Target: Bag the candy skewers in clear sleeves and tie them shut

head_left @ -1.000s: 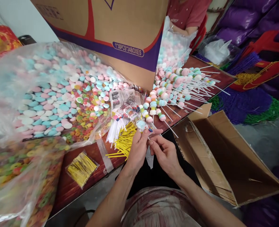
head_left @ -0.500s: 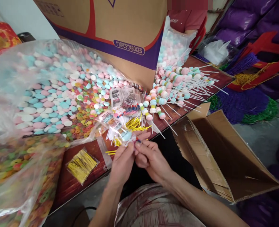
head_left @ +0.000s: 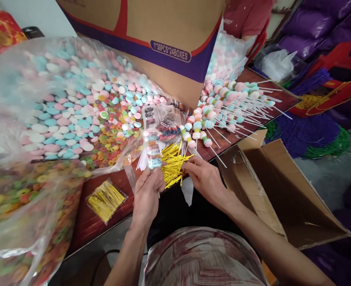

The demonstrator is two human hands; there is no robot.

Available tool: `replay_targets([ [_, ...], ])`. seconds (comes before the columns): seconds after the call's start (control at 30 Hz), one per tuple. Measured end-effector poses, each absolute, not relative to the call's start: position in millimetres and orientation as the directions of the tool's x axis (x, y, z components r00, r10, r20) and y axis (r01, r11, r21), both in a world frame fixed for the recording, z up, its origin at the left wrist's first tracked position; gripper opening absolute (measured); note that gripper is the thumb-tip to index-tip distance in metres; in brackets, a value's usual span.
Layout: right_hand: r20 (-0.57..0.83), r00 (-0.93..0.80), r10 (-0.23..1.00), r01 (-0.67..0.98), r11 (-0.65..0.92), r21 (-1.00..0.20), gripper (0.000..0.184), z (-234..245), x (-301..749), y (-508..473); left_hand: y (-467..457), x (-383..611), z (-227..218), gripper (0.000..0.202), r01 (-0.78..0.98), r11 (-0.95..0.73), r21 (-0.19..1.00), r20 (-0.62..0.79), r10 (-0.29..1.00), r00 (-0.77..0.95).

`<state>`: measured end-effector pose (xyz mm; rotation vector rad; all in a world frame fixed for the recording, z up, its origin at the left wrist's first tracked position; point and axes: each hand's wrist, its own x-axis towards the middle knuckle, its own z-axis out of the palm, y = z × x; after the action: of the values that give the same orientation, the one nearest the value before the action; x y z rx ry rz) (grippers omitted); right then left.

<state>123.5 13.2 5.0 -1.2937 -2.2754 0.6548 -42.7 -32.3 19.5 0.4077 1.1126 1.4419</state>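
My left hand (head_left: pixel 148 186) is closed around the lower end of a candy skewer (head_left: pixel 153 149) in a clear printed wrapper, which stands upright above the fist. At the pile of gold twist ties (head_left: pixel 174 163), my right hand (head_left: pixel 203 174) has its thumb and fingers pinched on the end of a gold tie. Behind the ties lie printed plastic bags (head_left: pixel 163 119). Unwrapped marshmallow and gummy skewers (head_left: pixel 197 129) rest to the right of the ties, their white sticks pointing right.
A large clear bag of pastel marshmallows (head_left: pixel 59 119) covers the left, with gummy rings (head_left: pixel 110 147) beside it. Another bag of gummy rings (head_left: pixel 23 222) is nearer. A packet of gold ties (head_left: pixel 106 200), a tall carton (head_left: pixel 169 24) and an open cardboard box (head_left: pixel 282 190) surround me. A person (head_left: pixel 247 18) sits beyond.
My hands have parted. The left has turned the wrapped skewer upright, while the right has let go of the wrapper's end and moved right to the gold ties.
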Motion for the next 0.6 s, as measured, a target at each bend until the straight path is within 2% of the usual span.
replay_targets([
  [0.1, 0.155, -0.628, 0.763, 0.641, 0.62, -0.453, 0.026, 2, 135, 32, -26, -41, 19, 0.021, -0.621, 0.241, 0.745, -0.396, 0.91, -0.122],
  [0.2, 0.162, -0.73, 0.664, 0.544, 0.708, -0.451, 0.022, -3, 137, 43, -22, -40, 20, 0.024, -0.667, 0.299, 0.682, -0.418, 0.908, -0.021],
  [0.33, 0.192, -0.734, 0.651, 0.507, 0.714, -0.483, 0.022, -11, 135, 50, -18, -38, 18, 0.02, -0.644, 0.302, 0.704, -0.431, 0.901, -0.048],
  [0.4, 0.224, -0.709, 0.669, 0.472, 0.686, -0.553, 0.023, -15, 133, 51, -16, -38, 16, 0.02, -0.623, 0.284, 0.729, -0.43, 0.898, -0.094],
  [0.47, 0.282, -0.627, 0.726, 0.41, 0.616, -0.672, 0.021, -16, 131, 51, -15, -38, 14, 0.02, -0.619, 0.255, 0.743, -0.42, 0.898, -0.134],
  [0.53, 0.308, -0.464, 0.831, 0.323, 0.482, -0.814, 0.017, -15, 127, 49, -13, -38, 13, 0.027, -0.626, 0.225, 0.746, -0.412, 0.896, -0.169],
  [0.6, 0.217, -0.313, 0.925, 0.175, 0.281, -0.944, 0.015, -9, 121, 43, -11, -37, 12, 0.033, -0.638, 0.202, 0.743, -0.408, 0.893, -0.193],
])
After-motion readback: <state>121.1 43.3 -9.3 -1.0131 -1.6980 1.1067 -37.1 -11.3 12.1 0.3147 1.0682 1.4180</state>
